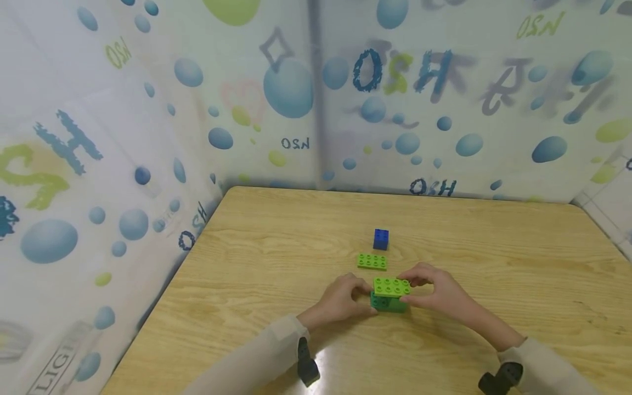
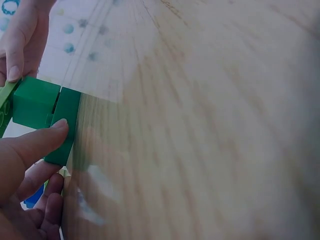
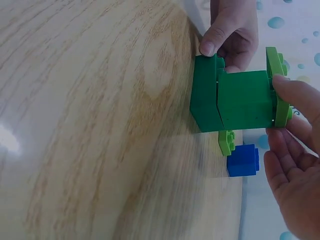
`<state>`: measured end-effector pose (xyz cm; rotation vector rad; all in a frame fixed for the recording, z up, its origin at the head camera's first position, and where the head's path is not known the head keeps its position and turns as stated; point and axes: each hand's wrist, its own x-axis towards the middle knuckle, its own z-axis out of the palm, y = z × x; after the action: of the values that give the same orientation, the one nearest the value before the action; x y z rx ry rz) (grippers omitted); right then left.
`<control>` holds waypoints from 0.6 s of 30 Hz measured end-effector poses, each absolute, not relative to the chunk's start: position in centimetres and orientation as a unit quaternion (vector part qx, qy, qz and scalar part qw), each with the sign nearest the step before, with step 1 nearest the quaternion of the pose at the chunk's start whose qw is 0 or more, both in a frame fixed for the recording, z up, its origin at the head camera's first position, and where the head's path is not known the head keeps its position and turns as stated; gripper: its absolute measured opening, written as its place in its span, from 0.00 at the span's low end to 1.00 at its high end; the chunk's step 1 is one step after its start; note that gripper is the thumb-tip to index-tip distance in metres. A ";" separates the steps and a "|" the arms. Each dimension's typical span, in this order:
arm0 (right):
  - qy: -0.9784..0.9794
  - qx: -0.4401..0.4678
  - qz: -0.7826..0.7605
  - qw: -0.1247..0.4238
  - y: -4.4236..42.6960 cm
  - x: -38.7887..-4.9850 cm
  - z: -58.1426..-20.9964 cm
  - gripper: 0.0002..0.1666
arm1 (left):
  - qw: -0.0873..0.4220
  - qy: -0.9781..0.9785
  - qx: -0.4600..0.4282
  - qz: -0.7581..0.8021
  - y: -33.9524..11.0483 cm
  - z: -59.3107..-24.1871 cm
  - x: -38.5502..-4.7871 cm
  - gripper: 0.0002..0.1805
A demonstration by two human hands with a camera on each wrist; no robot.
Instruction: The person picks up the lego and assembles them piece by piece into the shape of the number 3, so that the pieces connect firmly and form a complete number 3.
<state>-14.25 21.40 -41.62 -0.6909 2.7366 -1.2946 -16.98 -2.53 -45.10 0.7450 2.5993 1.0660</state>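
Note:
A dark green base brick [image 1: 394, 307] stands on the table in the head view, gripped at its left end by my left hand [image 1: 342, 299]. On its right part sits a green block [image 3: 245, 100], seen from the side in the right wrist view. Over that block lies a light green flat brick [image 1: 391, 287] with studs up, overhanging the base's left part. My right hand [image 1: 441, 291] pinches this flat brick at its right end, thumb near and fingers beyond. The left thumb [image 2: 42, 142] presses the base's near side in the left wrist view.
Behind the stack, a second light green flat brick [image 1: 372, 261] lies on the wooden table [image 1: 276, 236]. Farther back stands a blue brick [image 1: 381, 240]. A patterned curtain [image 1: 345, 131] rises behind the table's far edge. Both wrists carry black devices.

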 end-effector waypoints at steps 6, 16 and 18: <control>0.887 -0.233 -0.398 0.013 21.4 -14.2 -41.4 0.22 | 0.120 0.888 0.254 0.364 -2.5 -45.2 -17.0 0.21; 0.905 -0.229 -0.359 0.012 21.2 -14.2 -40.9 0.24 | 0.113 0.889 0.256 0.363 -2.5 -45.1 -16.9 0.21; 0.907 -0.225 -0.356 0.015 21.1 -14.2 -40.8 0.24 | 0.113 0.889 0.256 0.362 -2.6 -45.1 -16.9 0.21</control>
<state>-14.20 21.14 -40.83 -0.7007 2.8210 -1.1084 -16.88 -2.56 -45.11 0.7497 2.6094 1.0617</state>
